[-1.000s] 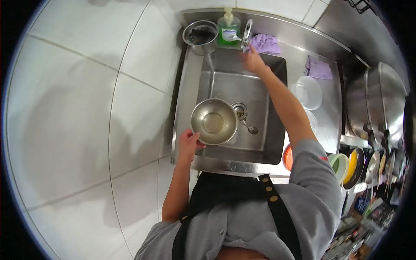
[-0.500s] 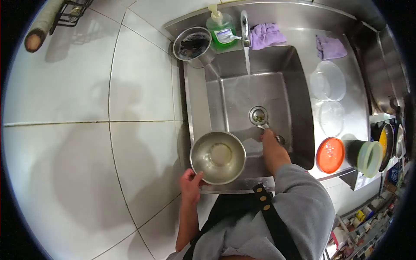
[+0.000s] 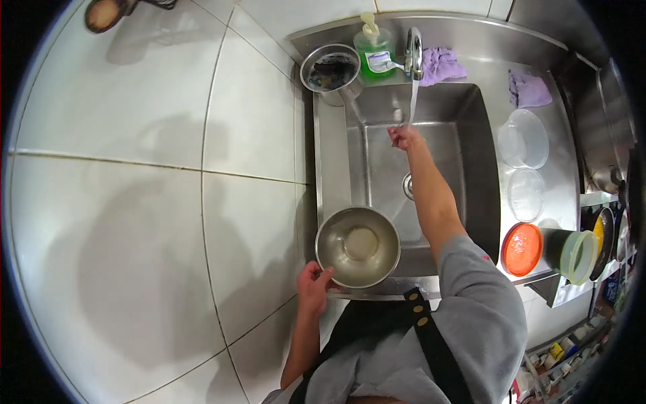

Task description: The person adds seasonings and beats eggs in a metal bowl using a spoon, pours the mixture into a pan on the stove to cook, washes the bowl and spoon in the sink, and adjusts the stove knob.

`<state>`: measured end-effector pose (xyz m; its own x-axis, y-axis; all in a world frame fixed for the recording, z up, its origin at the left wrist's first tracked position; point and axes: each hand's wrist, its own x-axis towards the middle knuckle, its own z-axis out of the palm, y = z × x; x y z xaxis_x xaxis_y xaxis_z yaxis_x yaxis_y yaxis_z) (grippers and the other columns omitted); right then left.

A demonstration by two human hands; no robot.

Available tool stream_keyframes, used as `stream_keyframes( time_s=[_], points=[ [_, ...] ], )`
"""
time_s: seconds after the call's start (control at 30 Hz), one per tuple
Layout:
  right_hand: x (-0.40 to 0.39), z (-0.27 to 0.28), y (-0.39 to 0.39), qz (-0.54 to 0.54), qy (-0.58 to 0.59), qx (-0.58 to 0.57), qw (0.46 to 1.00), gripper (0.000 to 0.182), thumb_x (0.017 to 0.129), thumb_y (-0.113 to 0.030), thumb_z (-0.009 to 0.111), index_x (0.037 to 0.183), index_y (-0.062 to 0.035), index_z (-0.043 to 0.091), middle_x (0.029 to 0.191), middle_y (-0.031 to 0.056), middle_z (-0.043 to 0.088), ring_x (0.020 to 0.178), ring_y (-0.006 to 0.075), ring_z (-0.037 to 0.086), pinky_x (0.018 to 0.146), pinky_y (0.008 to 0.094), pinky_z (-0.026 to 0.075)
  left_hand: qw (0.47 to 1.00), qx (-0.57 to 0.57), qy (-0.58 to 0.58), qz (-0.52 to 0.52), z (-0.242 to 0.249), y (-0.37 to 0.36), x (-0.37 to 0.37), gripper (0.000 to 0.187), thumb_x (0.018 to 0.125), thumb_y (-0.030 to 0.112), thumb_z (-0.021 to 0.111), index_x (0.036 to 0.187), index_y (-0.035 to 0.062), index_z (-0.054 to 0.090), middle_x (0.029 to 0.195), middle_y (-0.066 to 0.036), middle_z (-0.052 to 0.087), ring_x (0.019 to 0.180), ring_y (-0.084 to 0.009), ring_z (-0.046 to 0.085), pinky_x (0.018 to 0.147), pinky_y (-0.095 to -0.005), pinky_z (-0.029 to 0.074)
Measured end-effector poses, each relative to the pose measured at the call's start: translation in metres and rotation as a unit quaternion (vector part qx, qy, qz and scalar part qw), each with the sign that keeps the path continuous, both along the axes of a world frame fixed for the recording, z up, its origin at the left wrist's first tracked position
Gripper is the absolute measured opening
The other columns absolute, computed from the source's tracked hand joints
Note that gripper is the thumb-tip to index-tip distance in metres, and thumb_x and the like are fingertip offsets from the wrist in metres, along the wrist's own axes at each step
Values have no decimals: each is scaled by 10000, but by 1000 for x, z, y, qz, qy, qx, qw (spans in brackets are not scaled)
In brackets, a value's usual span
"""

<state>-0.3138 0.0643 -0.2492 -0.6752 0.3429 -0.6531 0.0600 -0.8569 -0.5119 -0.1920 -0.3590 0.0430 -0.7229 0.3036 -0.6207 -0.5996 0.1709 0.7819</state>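
Observation:
My left hand (image 3: 315, 288) grips the rim of a round metal bowl (image 3: 328, 250), thumb over the edge, at the sink's near left corner. A pale round patch shows at the bowl's bottom. Stretched over the steel sink (image 3: 382, 161), my right hand (image 3: 402, 137) has its fingers closed beside the water stream falling from the tap (image 3: 414, 54). Whatever those fingers hold is too small to name. Just beyond them shows a small pale oval thing (image 3: 398, 116). My right forearm partly covers the drain (image 3: 408, 186).
Behind the sink stand a metal pot (image 3: 330, 67), a green soap bottle (image 3: 374, 50) and a purple cloth (image 3: 441, 65). On the right ledge are another purple cloth (image 3: 529, 89), a clear tub (image 3: 523, 139), a clear lid (image 3: 525, 194), an orange lid (image 3: 522, 249) and a greenish container (image 3: 577, 257).
My right hand has moved from near the drain, where a shiny metal thing was at its fingers, forward to the running water. My left hand keeps the bowl at the corner. The view has shifted.

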Motion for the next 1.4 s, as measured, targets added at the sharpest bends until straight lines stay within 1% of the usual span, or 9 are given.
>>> stream_keyframes(
  time_s=[0.07, 0.37, 0.53, 0.6, 0.77, 0.83, 0.97, 1.07, 1.4],
  points=[
    [13, 41, 6, 160, -31, 9, 987, 142, 859, -71, 501, 866, 43, 585, 628, 52, 524, 497, 117, 469, 397, 224, 323, 1000, 11, 8, -5, -5, -3, -1, 51, 826, 29, 570, 840, 7, 527, 791, -103, 602, 617, -195, 615, 514, -337, 547],
    [109, 158, -12, 197, -161, 178, 951, 202, 851, -134, 559, 984, 15, 588, 693, 102, 579, 557, 155, 539, 438, 238, 407, 996, 54, 28, -67, -8, 38, -7, 111, 812, 38, 561, 749, -18, 489, 735, -83, 544, 605, -174, 600, 497, -327, 559],
    [65, 162, 12, 425, -310, 663, 532, 206, 806, -81, 487, 912, 18, 633, 862, 183, 644, 788, 267, 645, 593, 331, 505, 994, -7, 42, -99, -68, 123, -33, 120, 796, 27, 528, 856, -76, 531, 779, -164, 579, 574, -241, 602, 473, -349, 550],
    [59, 184, 2, 244, -373, 661, 603, 186, 769, -75, 514, 851, -1, 664, 908, 210, 644, 880, 316, 638, 713, 373, 523, 994, -28, 57, -86, -81, 167, -50, 138, 776, 5, 498, 871, -85, 541, 778, -183, 583, 546, -249, 598, 454, -358, 548],
    [96, 222, 23, 286, -306, 763, 493, 191, 763, -147, 550, 841, -20, 669, 918, 215, 635, 902, 355, 613, 806, 407, 487, 990, -18, 60, -127, -120, 226, -92, 166, 775, -27, 456, 920, -91, 507, 795, -198, 588, 581, -309, 623, 446, -390, 552],
    [97, 228, 28, 136, -272, 727, 615, 214, 768, -153, 551, 895, -15, 653, 849, 207, 639, 879, 372, 611, 805, 420, 480, 990, 72, -19, -119, -119, 233, -101, 173, 773, -37, 458, 935, -90, 492, 796, -202, 586, 604, -333, 633, 448, -402, 556],
    [64, 242, 36, 16, -163, 770, 617, 200, 745, -135, 564, 883, -20, 651, 875, 233, 632, 882, 386, 603, 799, 420, 483, 991, 85, -28, -103, -105, 245, -101, 205, 764, -47, 491, 959, -107, 466, 886, -225, 577, 679, -355, 639, 503, -423, 578],
    [46, 227, 40, 240, -209, 772, 551, 222, 737, -113, 557, 915, -23, 654, 876, 255, 623, 896, 392, 599, 791, 413, 487, 990, 81, -29, -114, -99, 245, -105, 237, 755, -59, 499, 979, -108, 441, 901, -234, 567, 681, -359, 638, 506, -438, 581],
    [83, 241, 25, 77, -129, 448, 881, 205, 838, -169, 597, 965, -15, 643, 612, 25, 542, 478, 81, 452, 415, 235, 343, 969, 154, -84, -176, -118, 270, -133, 237, 768, -37, 541, 991, -53, 462, 888, -208, 579, 690, -359, 635, 541, -483, 567]
  ],
)
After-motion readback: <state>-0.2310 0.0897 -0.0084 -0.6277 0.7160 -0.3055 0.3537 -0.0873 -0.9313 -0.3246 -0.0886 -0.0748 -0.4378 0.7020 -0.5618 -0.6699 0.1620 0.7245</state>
